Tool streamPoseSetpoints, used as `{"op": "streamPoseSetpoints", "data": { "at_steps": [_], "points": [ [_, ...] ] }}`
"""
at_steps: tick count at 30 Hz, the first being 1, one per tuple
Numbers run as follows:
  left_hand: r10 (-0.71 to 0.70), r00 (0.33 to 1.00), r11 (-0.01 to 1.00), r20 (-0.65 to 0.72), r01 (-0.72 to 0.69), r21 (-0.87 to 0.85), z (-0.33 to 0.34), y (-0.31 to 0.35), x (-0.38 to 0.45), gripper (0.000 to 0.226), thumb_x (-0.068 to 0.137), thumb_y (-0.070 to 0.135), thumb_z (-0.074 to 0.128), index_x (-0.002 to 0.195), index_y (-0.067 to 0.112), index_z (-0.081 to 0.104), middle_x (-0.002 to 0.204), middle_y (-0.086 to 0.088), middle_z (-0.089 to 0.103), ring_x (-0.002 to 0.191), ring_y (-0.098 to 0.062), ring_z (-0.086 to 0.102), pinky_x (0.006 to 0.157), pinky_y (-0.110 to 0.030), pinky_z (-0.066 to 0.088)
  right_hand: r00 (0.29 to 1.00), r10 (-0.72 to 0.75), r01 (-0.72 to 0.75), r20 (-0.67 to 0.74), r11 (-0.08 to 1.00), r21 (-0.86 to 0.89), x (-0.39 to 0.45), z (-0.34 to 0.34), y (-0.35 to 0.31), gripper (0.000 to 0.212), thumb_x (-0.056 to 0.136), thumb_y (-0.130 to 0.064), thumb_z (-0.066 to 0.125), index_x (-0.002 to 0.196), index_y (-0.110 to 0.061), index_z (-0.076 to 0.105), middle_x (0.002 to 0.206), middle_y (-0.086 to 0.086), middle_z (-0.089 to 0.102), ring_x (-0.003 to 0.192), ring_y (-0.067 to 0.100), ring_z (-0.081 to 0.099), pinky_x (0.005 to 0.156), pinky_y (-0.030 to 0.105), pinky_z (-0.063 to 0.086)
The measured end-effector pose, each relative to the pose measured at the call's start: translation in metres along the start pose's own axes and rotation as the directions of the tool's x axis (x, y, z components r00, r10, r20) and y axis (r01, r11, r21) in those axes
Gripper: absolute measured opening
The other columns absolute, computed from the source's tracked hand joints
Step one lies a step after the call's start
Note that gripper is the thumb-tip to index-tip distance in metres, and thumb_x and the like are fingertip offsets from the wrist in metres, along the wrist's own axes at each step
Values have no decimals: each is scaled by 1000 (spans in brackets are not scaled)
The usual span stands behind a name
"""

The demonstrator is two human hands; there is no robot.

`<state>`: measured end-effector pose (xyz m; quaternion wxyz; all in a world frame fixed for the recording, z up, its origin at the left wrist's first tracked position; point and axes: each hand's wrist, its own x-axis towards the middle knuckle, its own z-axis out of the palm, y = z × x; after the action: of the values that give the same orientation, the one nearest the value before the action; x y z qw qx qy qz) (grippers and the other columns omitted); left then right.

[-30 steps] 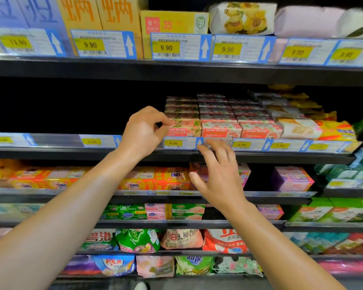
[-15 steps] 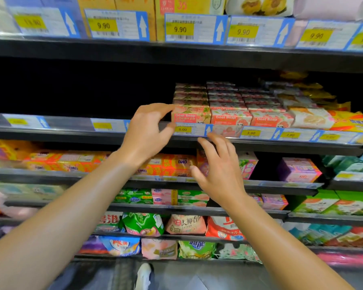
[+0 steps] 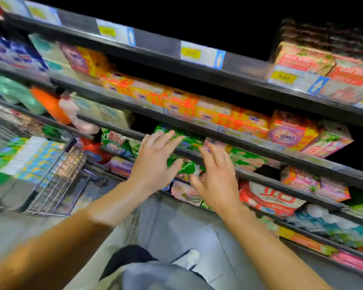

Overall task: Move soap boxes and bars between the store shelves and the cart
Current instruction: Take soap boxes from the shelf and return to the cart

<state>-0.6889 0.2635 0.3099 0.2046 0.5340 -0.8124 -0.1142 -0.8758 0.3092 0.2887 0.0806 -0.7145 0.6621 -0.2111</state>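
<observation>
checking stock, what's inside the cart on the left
The wire cart holds a multipack in green, blue and yellow wrap near its top. The blur hides the print, and whatever lies below the multipack is covered.

Orange-yellow OMO packs [image 3: 214, 110] on black shelves [image 3: 159, 59]; pink-red Goat Soap boxes [image 3: 302, 59] top right; yellow-blue-white price tags [image 3: 201, 54]; green packets [image 3: 189, 166] (blurred); grey wire cart [image 3: 57, 181]; grey floor [image 3: 187, 227].

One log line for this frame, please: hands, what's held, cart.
left hand: open, holds nothing | right hand: open, holds nothing | both in front of lower shelf packs | cart: left of hands | frame blurred
</observation>
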Motion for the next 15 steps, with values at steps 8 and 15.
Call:
{"op": "streamPoseSetpoints", "data": {
  "at_steps": [8,15],
  "points": [
    [-241,968,970,74,238,52,-8,-125,-147,60,82,49,49,130,15,62,137,-10,58,124,-36,51,105,-54,40,955,-130,128,268,991,27,-31,96,-123,75,81,-50,54,145,-12,47,153,12,40,144,37,28,119,48,22],
    [-350,937,936,3,350,28,-54,-231,-262,57,81,47,52,127,14,65,135,-10,60,121,-37,54,101,-57,43,901,-235,236,365,971,43,-60,171,-249,78,73,-49,61,138,-7,54,145,18,49,136,41,42,115,51,33]
  ]
}}
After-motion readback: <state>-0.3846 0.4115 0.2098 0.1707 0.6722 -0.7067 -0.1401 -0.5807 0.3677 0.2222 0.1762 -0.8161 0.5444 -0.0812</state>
